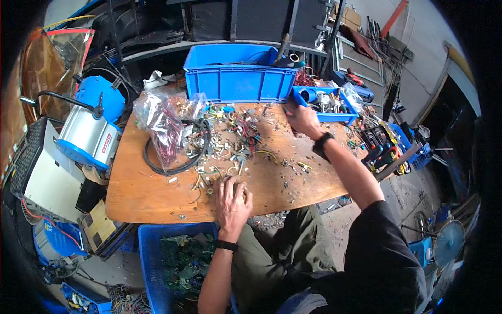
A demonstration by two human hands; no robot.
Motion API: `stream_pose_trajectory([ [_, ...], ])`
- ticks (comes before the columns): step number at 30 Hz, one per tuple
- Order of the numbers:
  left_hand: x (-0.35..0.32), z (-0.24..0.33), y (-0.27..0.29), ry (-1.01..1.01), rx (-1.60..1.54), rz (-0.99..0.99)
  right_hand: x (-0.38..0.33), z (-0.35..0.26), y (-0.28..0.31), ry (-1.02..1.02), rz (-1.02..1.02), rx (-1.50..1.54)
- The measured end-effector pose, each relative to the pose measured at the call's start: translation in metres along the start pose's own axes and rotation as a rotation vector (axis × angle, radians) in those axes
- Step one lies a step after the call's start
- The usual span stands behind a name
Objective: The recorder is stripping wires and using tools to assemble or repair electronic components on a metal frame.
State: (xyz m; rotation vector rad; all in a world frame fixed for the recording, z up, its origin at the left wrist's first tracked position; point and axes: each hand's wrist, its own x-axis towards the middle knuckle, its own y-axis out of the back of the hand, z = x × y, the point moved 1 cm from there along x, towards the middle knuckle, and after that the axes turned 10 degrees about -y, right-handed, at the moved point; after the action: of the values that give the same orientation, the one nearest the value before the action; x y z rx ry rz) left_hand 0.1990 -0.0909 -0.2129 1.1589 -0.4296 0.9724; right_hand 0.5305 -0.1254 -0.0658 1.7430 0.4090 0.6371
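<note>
My left hand (232,203) rests on the wooden table (141,192) near its front edge, fingers bent a little and apart. Small metal and plastic scraps (230,149) lie just beyond its fingertips; no held object shows under it. My right hand (305,121) reaches forward to the near left corner of a shallow blue tray (334,117). Its fingers are blurred and partly in shadow, so whatever they may hold is hidden. Several metal parts and a blue cup-shaped piece (308,94) fill that tray. A loop of black cable (151,163) lies left of the scraps.
A large blue bin (240,83) stands at the table's back, beside clear plastic bags (166,125) at left. Pliers and other hand tools (384,149) crowd the right edge. Below the table is a blue crate (149,256) of circuit-board scrap; a blue-and-silver machine (91,141) stands left.
</note>
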Motion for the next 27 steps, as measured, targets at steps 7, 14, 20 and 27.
stream_pose_trajectory([
  [7, 0.006, 0.006, -0.005, -0.054, 0.008, -0.019, -0.114, 0.135, 0.005, 0.023, -0.022, -0.162],
  [14, 0.007, 0.005, 0.001, -0.101, 0.050, 0.011, -0.129, 0.036, -0.046, 0.156, -0.074, -0.038],
  [20, 0.009, 0.010, 0.003, -0.085, 0.005, 0.047, -0.058, -0.081, -0.083, 0.178, -0.127, 0.077],
  [27, 0.005, 0.003, 0.007, -0.069, 0.033, 0.043, 0.001, -0.109, -0.072, -0.027, -0.081, 0.260],
])
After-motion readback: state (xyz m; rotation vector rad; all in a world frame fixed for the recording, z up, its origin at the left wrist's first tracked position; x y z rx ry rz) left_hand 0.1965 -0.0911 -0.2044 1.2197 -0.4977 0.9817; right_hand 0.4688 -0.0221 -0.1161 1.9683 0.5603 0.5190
